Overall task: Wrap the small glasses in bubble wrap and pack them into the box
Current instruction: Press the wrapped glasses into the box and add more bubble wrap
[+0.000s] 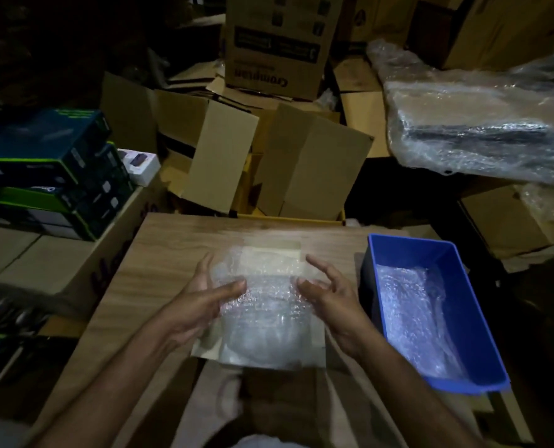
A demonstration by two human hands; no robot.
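I see both hands over the middle of the wooden tabletop [159, 240], one on each side of a bubble wrap bundle [262, 305]. The left hand [201, 299] has its fingers spread and its thumb lies on the left edge of the wrap; the right hand [327, 295] has curled, separated fingers and its thumb touches the right edge. Neither hand is closed around the bundle; they only press it from the sides. Under the wrap there are round transparent forms that look like small glasses [262, 337], but the picture is blurred and I cannot count them. The bundle lies on a pale flat piece of cardboard [304, 257], which rests on the tabletop. Just to the right of the right hand stands a blue plastic box [463, 286], open on top, with a layer of bubble wrap [414, 321] on its bottom. Behind the tabletop there are open brown cartons [308, 169]. On the left is a stack of dark printed boxes [52, 176]. At the far right lies a large dark object covered in plastic film [482, 124].
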